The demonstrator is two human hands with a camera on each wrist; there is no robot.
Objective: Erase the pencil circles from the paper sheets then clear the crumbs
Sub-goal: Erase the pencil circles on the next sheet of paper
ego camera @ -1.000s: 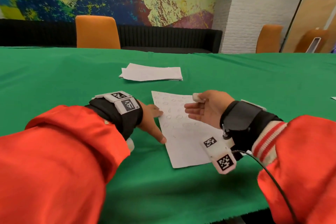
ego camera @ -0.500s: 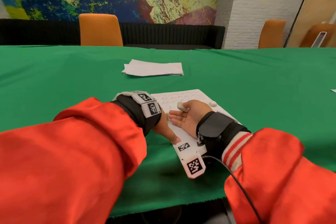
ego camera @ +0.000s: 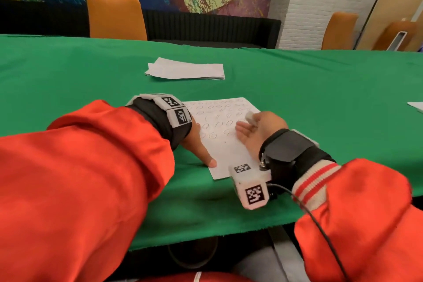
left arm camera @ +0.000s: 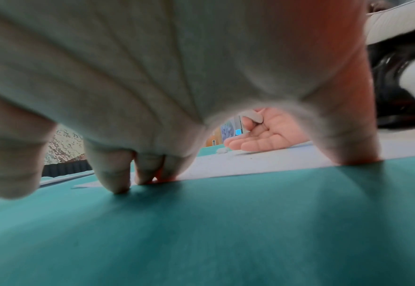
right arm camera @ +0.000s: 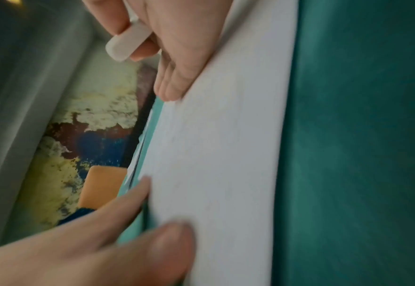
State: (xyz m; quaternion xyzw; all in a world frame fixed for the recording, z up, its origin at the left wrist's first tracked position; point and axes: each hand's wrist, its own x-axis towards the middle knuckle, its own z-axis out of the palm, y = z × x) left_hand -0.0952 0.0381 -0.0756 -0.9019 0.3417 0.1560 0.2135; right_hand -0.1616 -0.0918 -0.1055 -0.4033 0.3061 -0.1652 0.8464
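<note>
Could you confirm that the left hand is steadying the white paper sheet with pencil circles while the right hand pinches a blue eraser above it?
Not quite: the eraser is white, not blue, as the right wrist view shows. The right hand pinches a small white eraser above the white paper sheet with pencil circles, while the left hand steadies the sheet's left edge.

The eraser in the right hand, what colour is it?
White; the eraser shows best in the right wrist view, pinched by the right hand.

White sheet (ego camera: 225, 135) with pencil circles (ego camera: 219, 124) flat on green cloth; white eraser (ego camera: 249, 116) above it.
</note>
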